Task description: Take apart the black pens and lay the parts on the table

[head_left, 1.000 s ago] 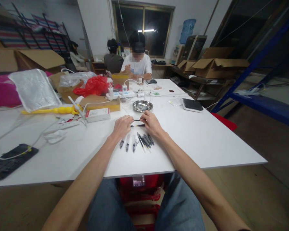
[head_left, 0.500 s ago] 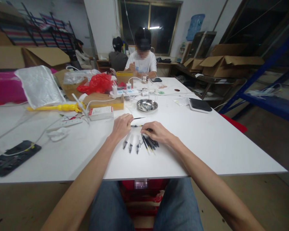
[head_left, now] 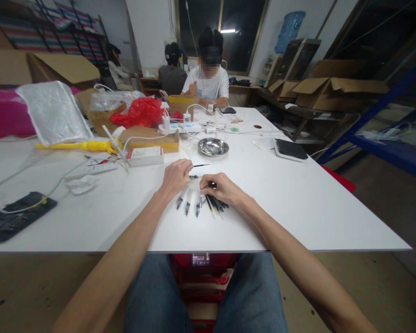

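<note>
My left hand is closed, with a thin black pen refill sticking out past its fingertips to the right. Just below, a short dark pen tip also shows at those fingers; the rest of it is hidden. Close by on the right, my right hand has thumb and fingers pinched together, and what they hold is hidden. Several clear pen barrels with black tips lie on the table between my hands. Black refills with yellowish ends lie fanned out under my right hand.
A steel bowl with small dark parts stands beyond my hands. To the left are a white box, a yellow plastic tool, cables and a black tray. A black-topped device lies right. Across the table sits a person.
My right fingers have shifted slightly left, over the pen barrels. The thin piece that bridged both hands shows less now. The camera view has tilted a little.
</note>
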`<state>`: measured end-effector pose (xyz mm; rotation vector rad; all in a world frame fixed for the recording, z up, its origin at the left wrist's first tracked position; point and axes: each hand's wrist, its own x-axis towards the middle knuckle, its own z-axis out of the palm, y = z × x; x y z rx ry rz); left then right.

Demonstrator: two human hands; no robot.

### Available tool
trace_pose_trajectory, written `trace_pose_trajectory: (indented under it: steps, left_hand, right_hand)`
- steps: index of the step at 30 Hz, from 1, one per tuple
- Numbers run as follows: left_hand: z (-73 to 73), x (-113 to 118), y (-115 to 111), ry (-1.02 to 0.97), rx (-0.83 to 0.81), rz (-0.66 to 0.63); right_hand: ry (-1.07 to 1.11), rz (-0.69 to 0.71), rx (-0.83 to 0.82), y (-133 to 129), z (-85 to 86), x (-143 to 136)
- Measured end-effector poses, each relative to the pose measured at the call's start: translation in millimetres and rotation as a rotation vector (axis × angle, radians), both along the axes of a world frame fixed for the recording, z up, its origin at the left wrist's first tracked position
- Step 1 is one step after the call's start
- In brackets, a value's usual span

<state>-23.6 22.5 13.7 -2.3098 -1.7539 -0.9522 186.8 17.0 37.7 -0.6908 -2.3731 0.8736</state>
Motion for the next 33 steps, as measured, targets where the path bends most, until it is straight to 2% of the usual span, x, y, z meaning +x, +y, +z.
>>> trace_pose_trajectory:
  steps: [8, 16, 23, 30, 33]
  left_hand:
    - [0.5, -0.4, -1.1, -0.03, -0.017, 0.013]
    - [0.1, -0.3, -1.0, -0.019, -0.016, -0.004]
    - [1.2, 6.0, -5.8, 0.008, -0.053, -0.012]
    - [1.0, 7.1, -5.8, 0.003, -0.028, -0.017]
    - [0.5, 9.1, -6.3, -0.007, -0.019, -0.026]
  right_hand:
    - [-0.098, 0.031, 0.08, 3.1, -5.6, -1.3]
    - [-0.106, 0.019, 0.002, 7.8, -4.3, 5.1]
    - [-0.162, -0.287, 0.097, 17.8, -2.5, 24.3]
    - [-0.455, -0.468, 0.084, 18.4, 0.2, 28.7]
    - [-0.495, -0.523, 0.133, 17.7, 2.3, 28.3]
